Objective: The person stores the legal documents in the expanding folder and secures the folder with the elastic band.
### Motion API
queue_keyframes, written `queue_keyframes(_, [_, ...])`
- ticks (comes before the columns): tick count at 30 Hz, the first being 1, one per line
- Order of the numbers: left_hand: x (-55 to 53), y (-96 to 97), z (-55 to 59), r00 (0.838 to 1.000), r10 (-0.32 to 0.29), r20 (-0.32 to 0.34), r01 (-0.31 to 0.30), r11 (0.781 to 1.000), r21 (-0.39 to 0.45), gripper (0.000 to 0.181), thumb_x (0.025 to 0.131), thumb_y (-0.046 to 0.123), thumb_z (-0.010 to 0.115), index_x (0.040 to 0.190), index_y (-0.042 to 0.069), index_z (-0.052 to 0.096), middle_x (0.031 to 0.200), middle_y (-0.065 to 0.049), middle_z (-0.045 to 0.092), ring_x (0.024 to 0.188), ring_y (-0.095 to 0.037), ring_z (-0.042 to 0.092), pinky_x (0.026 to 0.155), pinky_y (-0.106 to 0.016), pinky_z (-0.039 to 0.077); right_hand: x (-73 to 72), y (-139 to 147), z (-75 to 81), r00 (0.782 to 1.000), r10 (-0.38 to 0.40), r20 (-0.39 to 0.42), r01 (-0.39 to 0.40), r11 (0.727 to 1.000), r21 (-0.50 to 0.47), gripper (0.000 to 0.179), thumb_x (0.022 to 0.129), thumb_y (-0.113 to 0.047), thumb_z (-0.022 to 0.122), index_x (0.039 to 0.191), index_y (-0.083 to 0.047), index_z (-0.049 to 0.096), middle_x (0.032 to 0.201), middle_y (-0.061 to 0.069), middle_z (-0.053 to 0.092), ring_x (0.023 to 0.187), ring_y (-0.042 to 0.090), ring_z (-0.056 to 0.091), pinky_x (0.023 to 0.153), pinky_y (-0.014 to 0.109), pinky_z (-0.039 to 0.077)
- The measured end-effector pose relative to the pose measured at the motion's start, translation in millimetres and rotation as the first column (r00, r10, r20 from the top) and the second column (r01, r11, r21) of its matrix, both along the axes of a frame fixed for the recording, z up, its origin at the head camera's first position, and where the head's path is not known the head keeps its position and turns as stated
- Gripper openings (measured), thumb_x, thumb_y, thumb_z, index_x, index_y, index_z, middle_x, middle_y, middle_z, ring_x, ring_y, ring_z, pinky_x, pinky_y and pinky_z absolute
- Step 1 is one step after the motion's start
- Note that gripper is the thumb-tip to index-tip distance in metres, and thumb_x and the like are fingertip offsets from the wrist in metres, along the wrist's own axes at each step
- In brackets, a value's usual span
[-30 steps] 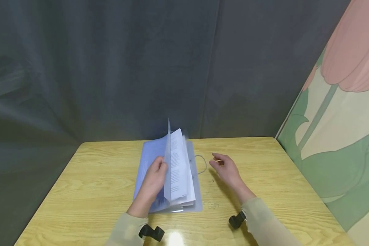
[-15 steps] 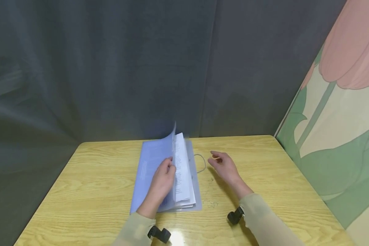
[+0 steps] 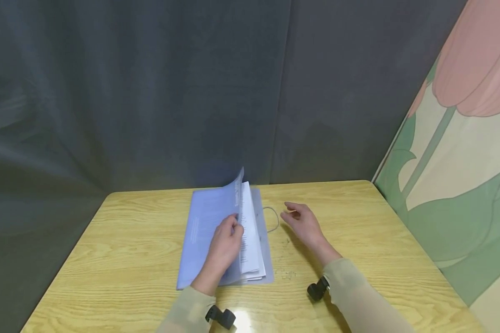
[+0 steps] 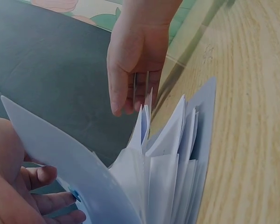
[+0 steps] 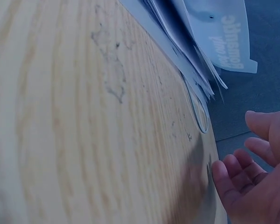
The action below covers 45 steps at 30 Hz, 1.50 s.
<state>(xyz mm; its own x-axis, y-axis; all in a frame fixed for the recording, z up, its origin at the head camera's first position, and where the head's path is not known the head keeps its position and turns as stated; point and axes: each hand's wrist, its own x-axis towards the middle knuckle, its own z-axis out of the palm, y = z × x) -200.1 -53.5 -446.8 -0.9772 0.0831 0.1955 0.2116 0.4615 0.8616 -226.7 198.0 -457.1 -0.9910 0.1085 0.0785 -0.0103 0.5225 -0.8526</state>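
A translucent blue plastic folder (image 3: 204, 222) lies on the table, its front cover lifted along the right side. My left hand (image 3: 225, 243) holds that cover near the middle of its free edge; in the left wrist view the fingers (image 4: 56, 200) lie against the cover (image 4: 70, 154). Under it show several white printed sheets (image 3: 250, 236), fanned apart in the left wrist view. A thin elastic loop (image 3: 277, 219) sticks out from the folder's right edge. My right hand (image 3: 306, 226) hovers just right of the loop, fingers loosely bent and holding nothing.
The wooden table (image 3: 121, 245) carries small dark marks (image 3: 289, 275) right of the folder. A dark grey curtain (image 3: 183, 92) hangs along its back and left. On the right stands a panel with a tulip pattern (image 3: 458, 199).
The front cover has swung down to the right over the sheets, with my left hand moving right along with it. My right hand has stayed nearly in place.
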Motion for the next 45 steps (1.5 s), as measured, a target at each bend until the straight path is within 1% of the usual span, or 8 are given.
queue_keyframes(11, [0.7,5.4,-6.0,1.0,0.007,0.0,-0.007,0.999,-0.031,0.015,0.1,0.014,0.049,0.086,0.014,0.053,0.154,-0.021,0.062,0.141,-0.047,0.057,0.111,-0.063,0.048,-2.8,0.8,-5.5,1.0,0.0,0.016,0.0,1.0,0.003,0.05,0.109,-0.016,0.07,0.154,0.002,0.059,0.148,0.026,0.058,0.133,0.042,0.06,0.111,0.053,0.051])
queue_keyframes(13, [-6.9,5.8,-21.9,0.998,0.022,-0.058,-0.025,0.999,-0.048,0.013,0.099,0.017,0.05,0.086,0.017,0.053,0.15,-0.019,0.065,0.135,-0.048,0.061,0.103,-0.063,0.052,-1.4,-0.6,-4.5,1.0,-0.005,0.022,0.005,1.0,0.0,0.05,0.109,-0.016,0.07,0.154,0.002,0.059,0.149,0.026,0.057,0.133,0.042,0.06,0.111,0.053,0.051])
queue_keyframes(18, [-7.6,7.0,-32.8,0.992,0.048,-0.12,-0.058,0.995,-0.078,0.011,0.096,0.024,0.054,0.085,0.021,0.053,0.146,-0.018,0.068,0.129,-0.051,0.063,0.096,-0.067,0.052,-0.2,-1.8,-5.0,1.0,-0.005,0.025,0.004,1.0,0.002,0.049,0.109,-0.016,0.07,0.154,0.003,0.059,0.149,0.026,0.058,0.133,0.042,0.06,0.111,0.054,0.05])
queue_keyframes(20, [1.3,7.0,-18.7,0.996,0.033,-0.086,-0.039,0.997,-0.07,0.013,0.096,0.026,0.057,0.086,0.018,0.054,0.14,-0.019,0.07,0.125,-0.05,0.065,0.093,-0.07,0.051,-0.3,-1.7,-5.2,1.0,-0.005,0.024,0.005,1.0,0.0,0.049,0.109,-0.016,0.07,0.154,0.003,0.059,0.149,0.025,0.058,0.133,0.042,0.06,0.111,0.054,0.05])
queue_keyframes(25, [6.2,6.4,-8.3,1.0,0.009,-0.024,-0.011,0.993,-0.117,0.021,0.099,0.033,0.067,0.092,0.017,0.057,0.109,-0.011,0.069,0.101,-0.037,0.064,0.08,-0.059,0.05,0.7,-1.5,-5.6,1.0,-0.005,0.026,0.005,1.0,-0.005,0.049,0.109,-0.016,0.071,0.153,0.003,0.059,0.149,0.025,0.058,0.133,0.042,0.06,0.111,0.053,0.051])
queue_keyframes(34, [7.7,6.8,-11.3,1.0,0.0,-0.007,-0.001,0.988,-0.156,0.031,0.098,0.04,0.075,0.106,0.014,0.061,0.113,-0.01,0.069,0.107,-0.04,0.066,0.092,-0.065,0.048,4.6,-0.2,-6.7,0.999,0.0,0.033,0.0,1.0,-0.008,0.05,0.11,-0.018,0.071,0.154,0.002,0.059,0.151,0.025,0.056,0.133,0.041,0.059,0.11,0.054,0.051])
queue_keyframes(42, [2.2,-4.3,-17.1,0.999,-0.033,-0.011,0.031,0.988,-0.154,0.032,0.1,0.036,0.077,0.115,0.011,0.064,0.128,-0.013,0.069,0.123,-0.043,0.064,0.101,-0.067,0.046,4.4,0.0,-7.3,0.999,0.017,0.032,-0.016,1.0,-0.021,0.051,0.11,-0.019,0.07,0.156,0.001,0.057,0.158,0.026,0.051,0.141,0.044,0.054,0.114,0.056,0.048])
queue_keyframes(45, [-1.5,-10.6,-20.3,0.999,-0.04,-0.031,0.035,0.987,-0.157,0.029,0.099,0.03,0.078,0.115,0.01,0.066,0.141,-0.02,0.065,0.134,-0.047,0.06,0.108,-0.067,0.044,2.6,0.0,-6.8,0.999,0.028,0.038,-0.028,0.999,-0.023,0.052,0.111,-0.02,0.069,0.158,0.0,0.056,0.161,0.026,0.048,0.145,0.046,0.051,0.117,0.057,0.046])
